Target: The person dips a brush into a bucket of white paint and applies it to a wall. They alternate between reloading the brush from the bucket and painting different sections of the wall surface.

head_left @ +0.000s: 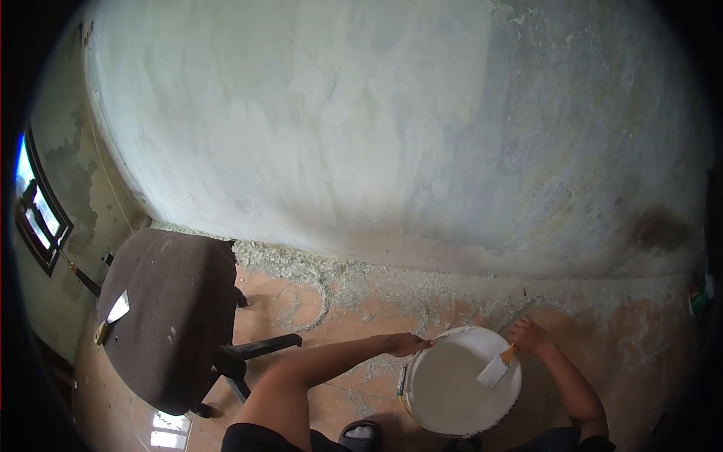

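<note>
A white paint bucket (422, 407) stands on the floor below me, full of white paint. My left hand (404, 344) grips its rim at the upper left. My right hand (529, 336) holds a paintbrush (495, 369) by its wooden handle, and the white-coated bristles hang over the paint near the bucket's right side.
A dark brown table (169, 316) with black legs stands at the left, a scraper (113, 315) lying on it. Scraped paint flakes (361, 279) litter the floor along the bare grey wall (392, 128). A window (34, 203) is at the far left.
</note>
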{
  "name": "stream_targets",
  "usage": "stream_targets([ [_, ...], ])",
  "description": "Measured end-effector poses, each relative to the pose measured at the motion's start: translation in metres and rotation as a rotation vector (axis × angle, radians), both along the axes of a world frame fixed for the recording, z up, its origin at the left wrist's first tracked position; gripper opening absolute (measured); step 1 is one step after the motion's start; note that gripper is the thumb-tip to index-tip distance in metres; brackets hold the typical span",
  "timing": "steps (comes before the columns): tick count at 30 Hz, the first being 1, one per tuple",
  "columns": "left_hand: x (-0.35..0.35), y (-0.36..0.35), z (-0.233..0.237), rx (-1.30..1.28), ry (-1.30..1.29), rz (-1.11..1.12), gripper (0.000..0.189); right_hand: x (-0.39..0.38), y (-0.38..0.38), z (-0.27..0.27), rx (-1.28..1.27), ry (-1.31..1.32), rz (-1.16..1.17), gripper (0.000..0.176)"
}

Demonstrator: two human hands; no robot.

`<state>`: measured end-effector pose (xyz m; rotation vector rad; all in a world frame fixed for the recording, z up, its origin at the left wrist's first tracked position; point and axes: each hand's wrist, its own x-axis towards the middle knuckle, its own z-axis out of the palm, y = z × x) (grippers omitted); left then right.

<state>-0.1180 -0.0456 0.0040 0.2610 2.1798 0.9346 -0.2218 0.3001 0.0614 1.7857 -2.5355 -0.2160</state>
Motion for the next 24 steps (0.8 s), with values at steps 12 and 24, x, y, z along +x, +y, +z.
stream_targets([
  [12, 0.002, 0.000, 0.019, -0.022, 0.058, -0.075, 0.085, -0.003, 0.002, 0.011, -0.131, 0.098, 0.047, 0.004],
  [24, -0.001, 0.000, 0.019, -0.070, 0.043, -0.085, 0.079, -0.005, 0.022, -0.015, -0.148, 0.081, 0.015, 0.008],
])
